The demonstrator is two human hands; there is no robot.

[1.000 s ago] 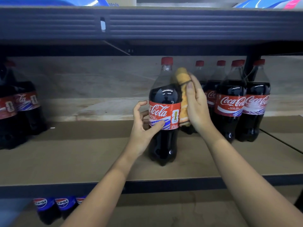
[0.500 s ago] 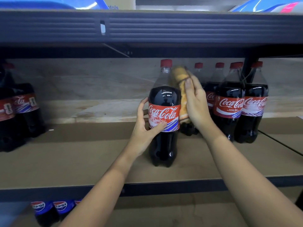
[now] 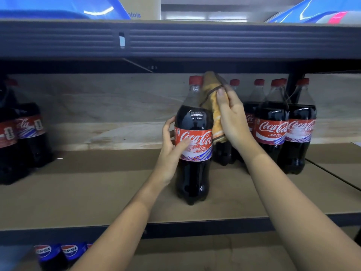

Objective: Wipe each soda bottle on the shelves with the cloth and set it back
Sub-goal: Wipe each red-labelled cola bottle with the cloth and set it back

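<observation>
Your left hand point(image 3: 172, 151) grips the soda bottle point(image 3: 193, 145) standing mid-shelf point(image 3: 97, 192), your right hand point(image 3: 232, 118) presses the cloth point(image 3: 214, 106) to its shoulder; push harder and it may tip into neighbouring bottles point(image 3: 273, 130).

Bare shelf board point(image 3: 97, 184) left of bottle point(image 3: 193, 173); bottle cluster point(image 3: 281, 130) seemingly close right.

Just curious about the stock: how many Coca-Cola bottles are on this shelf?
7: the held bottle gripped by the left hand, four bottles to its right, two bottles at the left edge. Others may hide behind.
</observation>
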